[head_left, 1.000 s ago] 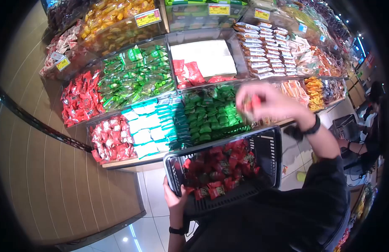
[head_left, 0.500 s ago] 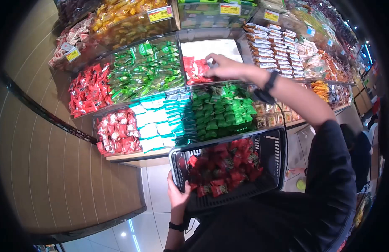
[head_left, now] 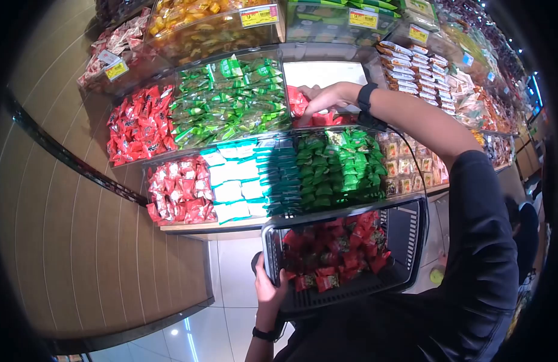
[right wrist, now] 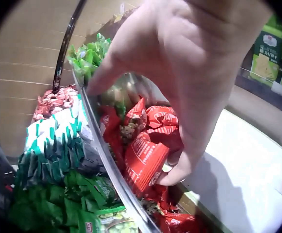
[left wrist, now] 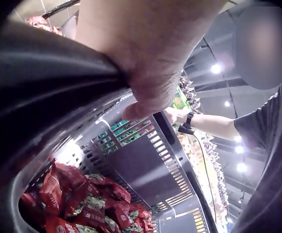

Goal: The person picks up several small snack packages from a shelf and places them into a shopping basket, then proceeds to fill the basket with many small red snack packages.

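My left hand (head_left: 269, 286) grips the near left end of a dark plastic shopping basket (head_left: 268, 241); its thumb also shows over the rim in the left wrist view. Several red snack packets (head_left: 351, 260) lie inside the basket. My right hand (head_left: 327, 99) reaches down into a clear display bin (head_left: 327, 53), among loose red packets. In the right wrist view its bent fingers touch a red packet (right wrist: 145, 164), while the thumb is spread well away on the bin's rim side. The hand hides part of the packets.
Green nut packets (head_left: 339, 163) and teal-white packets (head_left: 234, 181) fill the front row. Long green packs (head_left: 231, 90) stand left of the red bin, brown-white wrapped bars (head_left: 405, 72) right of it. A white board (head_left: 315, 71) lines the bin. A cable (head_left: 415, 154) hangs from the right wrist.
My right hand has gone from above the green packets into the red packets' bin, where its fingers are now lower among them. My left hand keeps its grip on the basket.
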Motion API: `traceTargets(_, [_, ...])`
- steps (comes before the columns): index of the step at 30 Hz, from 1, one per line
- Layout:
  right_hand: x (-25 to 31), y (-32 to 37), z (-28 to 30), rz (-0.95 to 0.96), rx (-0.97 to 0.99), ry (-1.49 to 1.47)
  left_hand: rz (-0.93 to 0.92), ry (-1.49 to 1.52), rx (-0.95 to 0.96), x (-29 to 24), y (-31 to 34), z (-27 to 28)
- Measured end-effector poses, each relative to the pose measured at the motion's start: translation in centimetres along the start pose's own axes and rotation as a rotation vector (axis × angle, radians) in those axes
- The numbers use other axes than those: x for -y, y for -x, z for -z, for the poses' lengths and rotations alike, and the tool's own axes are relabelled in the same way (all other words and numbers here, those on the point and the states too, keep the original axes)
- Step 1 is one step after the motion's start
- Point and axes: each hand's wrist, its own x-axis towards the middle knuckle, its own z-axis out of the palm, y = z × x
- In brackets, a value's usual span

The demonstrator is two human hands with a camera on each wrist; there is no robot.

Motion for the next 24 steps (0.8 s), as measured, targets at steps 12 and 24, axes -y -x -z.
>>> traceTargets(12, [-0.1, -2.7, -3.1, 0.100, -0.227, 0.009, 0.046, 0.014, -0.007, -0.7, 0.0, 0.0])
traceTargets(24, [-1.9, -7.9, -2.7, 0.147, -0.359, 0.159, -0.037, 0.028, -0.014, -0.2, 0.0, -0.1])
